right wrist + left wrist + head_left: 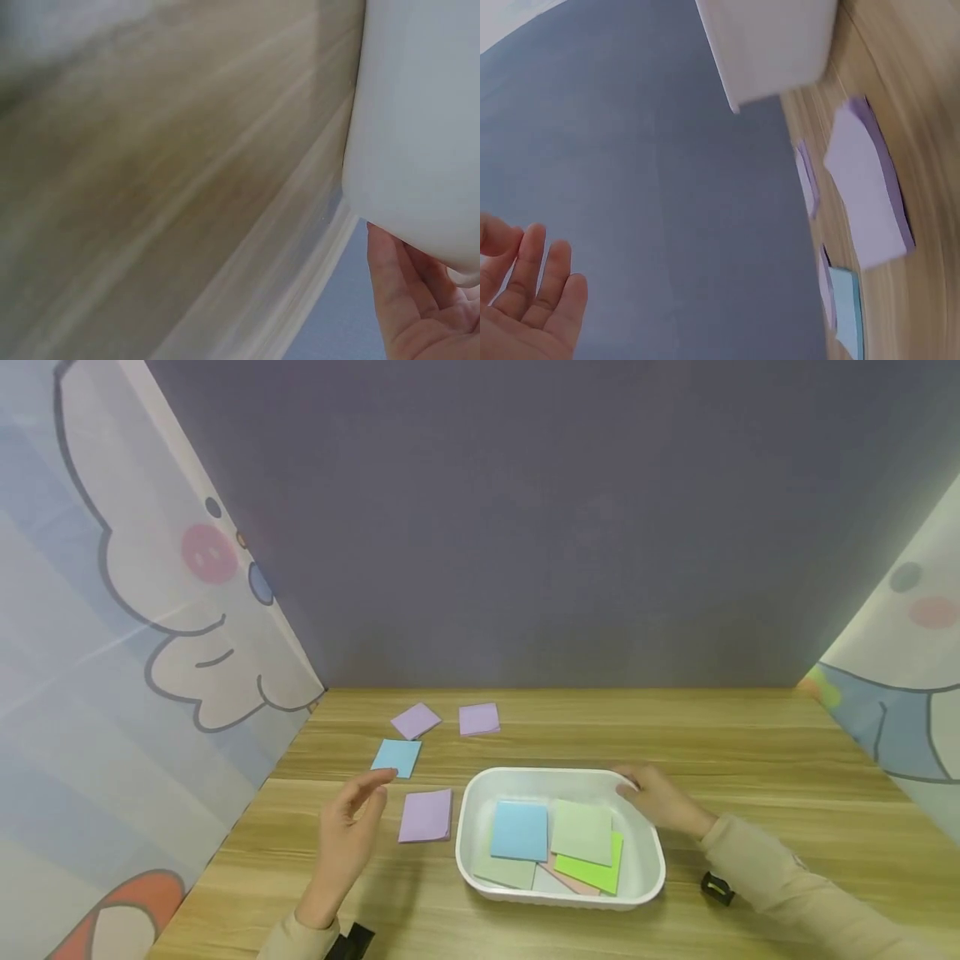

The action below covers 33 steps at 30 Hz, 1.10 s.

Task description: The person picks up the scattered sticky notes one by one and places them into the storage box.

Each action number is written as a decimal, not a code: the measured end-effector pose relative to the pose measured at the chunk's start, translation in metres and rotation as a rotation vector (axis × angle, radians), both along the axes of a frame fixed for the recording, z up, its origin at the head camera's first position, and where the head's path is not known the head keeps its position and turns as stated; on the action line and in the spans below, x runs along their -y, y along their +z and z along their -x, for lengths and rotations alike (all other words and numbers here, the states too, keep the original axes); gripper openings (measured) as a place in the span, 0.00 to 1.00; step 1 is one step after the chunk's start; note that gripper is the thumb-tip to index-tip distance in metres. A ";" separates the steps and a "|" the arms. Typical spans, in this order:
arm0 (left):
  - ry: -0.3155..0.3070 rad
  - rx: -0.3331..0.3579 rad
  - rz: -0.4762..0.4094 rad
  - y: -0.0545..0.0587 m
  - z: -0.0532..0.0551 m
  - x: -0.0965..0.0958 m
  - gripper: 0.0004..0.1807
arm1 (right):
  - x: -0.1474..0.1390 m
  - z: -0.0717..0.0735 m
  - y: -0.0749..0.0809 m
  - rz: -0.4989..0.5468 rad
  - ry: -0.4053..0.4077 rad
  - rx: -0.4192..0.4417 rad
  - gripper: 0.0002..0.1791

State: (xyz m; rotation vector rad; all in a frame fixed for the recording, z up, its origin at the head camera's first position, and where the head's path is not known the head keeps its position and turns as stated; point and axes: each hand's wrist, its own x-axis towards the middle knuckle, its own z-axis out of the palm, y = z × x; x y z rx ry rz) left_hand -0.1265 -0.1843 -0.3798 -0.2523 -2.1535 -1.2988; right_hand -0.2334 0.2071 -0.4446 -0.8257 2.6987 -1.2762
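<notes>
My right hand (pixel 660 797) grips the far right corner of a white plastic tub (pixel 648 889), thumb over the rim and fingers along the outer wall. The right wrist view shows those fingers (pixel 390 274) against the tub's smooth outside. Inside lie several sticky note pads, among them a blue pad (pixel 519 832), a pale green pad (pixel 582 832) and a bright green pad (pixel 611 868). To the left of the tub, my left hand (pixel 348 831) is raised over the table with loosely bent fingers and holds nothing. Nearest to it are a purple pad (pixel 425 817) and a light blue pad (pixel 397 757).
Farther back on the wooden table (pixel 712 727) lie two more purple pads, one tilted (pixel 416 721) and one squarer (pixel 478 719). A dark grey panel (pixel 525 527) stands along the back edge. Cartoon-printed cloth (pixel 97 693) hangs at both sides.
</notes>
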 end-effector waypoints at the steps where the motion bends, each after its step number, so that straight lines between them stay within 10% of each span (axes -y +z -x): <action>1: 0.001 0.023 0.003 0.000 0.004 0.003 0.10 | 0.000 0.000 0.000 0.003 0.003 0.001 0.13; 15: 0.035 0.401 0.429 -0.019 0.054 0.038 0.32 | 0.004 0.000 0.003 0.011 -0.016 0.048 0.15; 25: -0.311 0.584 0.722 -0.040 0.066 0.037 0.43 | 0.004 -0.002 0.002 -0.017 -0.032 -0.006 0.14; 33: -0.340 0.629 0.881 -0.049 0.068 0.028 0.51 | 0.004 -0.005 0.004 -0.018 -0.025 -0.013 0.13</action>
